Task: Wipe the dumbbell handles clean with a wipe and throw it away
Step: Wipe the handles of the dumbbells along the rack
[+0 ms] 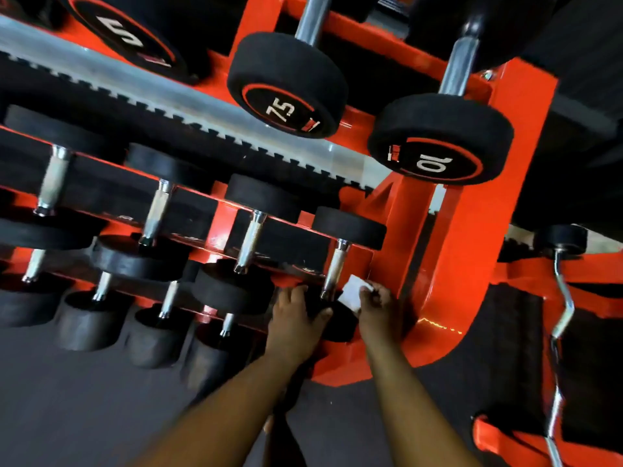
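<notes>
Black rubber dumbbells with chrome handles lie in rows on an orange rack (pixel 468 264). The rightmost dumbbell of the middle shelf has its chrome handle (pixel 335 267) running down to a near black head (pixel 337 320). My left hand (pixel 296 318) grips that near head from the left, thumb across its face. My right hand (pixel 379 305) pinches a small white wipe (pixel 353 292) just right of the handle's lower end, close to it but apart as far as I can see.
More dumbbells (pixel 249 241) fill the shelf to the left and a lower row (pixel 155 335) sits near the dark floor. Dumbbells marked 7.5 (pixel 286 92) and 10 (pixel 441 139) rest on the top shelf. A chrome curl bar (pixel 563 315) leans on another orange stand at right.
</notes>
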The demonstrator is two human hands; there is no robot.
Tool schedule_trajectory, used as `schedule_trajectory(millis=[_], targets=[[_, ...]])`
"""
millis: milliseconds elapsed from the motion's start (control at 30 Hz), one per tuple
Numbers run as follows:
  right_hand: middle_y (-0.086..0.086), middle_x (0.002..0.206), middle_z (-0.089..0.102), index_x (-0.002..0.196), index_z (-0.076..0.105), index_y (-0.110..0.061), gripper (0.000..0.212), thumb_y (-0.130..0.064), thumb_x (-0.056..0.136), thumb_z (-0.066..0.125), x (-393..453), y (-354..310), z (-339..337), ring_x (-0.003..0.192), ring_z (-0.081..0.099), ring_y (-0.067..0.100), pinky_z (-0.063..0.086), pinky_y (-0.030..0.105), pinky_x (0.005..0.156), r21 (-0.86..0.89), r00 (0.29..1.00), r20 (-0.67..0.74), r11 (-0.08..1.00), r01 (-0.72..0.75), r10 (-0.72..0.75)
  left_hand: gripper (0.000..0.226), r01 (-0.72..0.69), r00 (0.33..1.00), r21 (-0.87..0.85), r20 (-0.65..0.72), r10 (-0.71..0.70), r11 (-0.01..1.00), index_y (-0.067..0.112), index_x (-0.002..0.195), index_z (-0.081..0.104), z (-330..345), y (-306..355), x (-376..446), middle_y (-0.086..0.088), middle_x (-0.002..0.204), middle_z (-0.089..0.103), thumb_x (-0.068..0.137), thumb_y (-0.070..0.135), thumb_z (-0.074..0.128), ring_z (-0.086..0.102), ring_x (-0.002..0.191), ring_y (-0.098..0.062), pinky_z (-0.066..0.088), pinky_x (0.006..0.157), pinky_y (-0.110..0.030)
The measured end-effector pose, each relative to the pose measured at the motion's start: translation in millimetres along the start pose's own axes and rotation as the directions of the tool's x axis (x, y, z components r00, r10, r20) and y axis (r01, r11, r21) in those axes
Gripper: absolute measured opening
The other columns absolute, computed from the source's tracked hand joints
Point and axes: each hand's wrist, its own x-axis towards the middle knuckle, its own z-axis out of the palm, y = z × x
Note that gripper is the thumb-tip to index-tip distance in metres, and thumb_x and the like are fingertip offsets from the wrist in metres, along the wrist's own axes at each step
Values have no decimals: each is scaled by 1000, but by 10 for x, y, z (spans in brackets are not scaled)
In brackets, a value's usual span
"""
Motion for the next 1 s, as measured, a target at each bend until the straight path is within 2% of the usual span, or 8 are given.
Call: schedule_trajectory(millis=[133,333,433,533,667,767,867,1000], targets=[[10,119,72,120,72,-11,29,-19,96,57,218,-94,116,112,64,28,49,35,96,-100,995,-87,994,32,-41,116,90,995,53,33,-91,995,14,162,4,300,-33,-21,-13,169,0,81,67,69,-1,157,-28,11,126,-49],[6,103,77,109,77,-17,24,-21,93,59,567,-35,418,97,71,26,56,44,90,29,988,-87,991,-128,130,147,181,983,-31,21,-180,983,5,158,-15,536,-5,53,-16,168,-13,67,65,83,-12,156,-29,-2,127,-44],[5,96,74,104,73,-18,16,-12,97,60,637,-72,516,91,69,22,56,40,89,292,964,127,919,-263,236,152,191,981,-47,-18,-192,980,3,158,-15,552,11,68,-17,168,-8,62,63,86,-9,157,-29,-2,127,-44],[12,110,68,126,63,-10,27,-6,99,56,620,-153,531,104,64,25,50,34,87,437,940,238,837,-330,246,157,214,977,-34,1,-214,976,4,157,-17,524,24,137,-18,168,-7,56,63,88,-9,157,-29,-2,127,-44],[-2,105,65,128,57,-15,30,-5,100,54,647,-226,511,96,61,11,45,33,95,409,934,306,860,-306,187,155,222,975,4,30,-222,975,7,157,-17,522,38,180,-21,166,-6,57,62,88,-9,156,-32,-1,127,-46],[2,109,67,121,61,-16,27,-8,95,58,746,-302,541,106,62,21,46,43,102,367,933,326,889,-276,155,154,226,972,2,57,-226,974,10,157,-19,500,9,196,-22,166,-9,59,62,88,-12,156,-33,-3,127,-47],[2,106,67,113,63,-16,22,-6,95,56,768,-281,512,100,63,18,48,41,91,390,926,341,872,-297,163,152,209,975,-10,81,-207,978,12,158,-20,476,-35,213,-22,166,-11,61,60,87,-14,155,-34,-3,127,-48],[-3,105,68,115,65,-14,26,-3,93,58,764,-261,512,97,62,10,44,40,99,397,954,262,884,-246,147,150,204,976,-7,76,-203,979,15,158,-20,479,-28,186,-21,166,-13,63,56,89,-16,155,-32,-3,127,-47]])
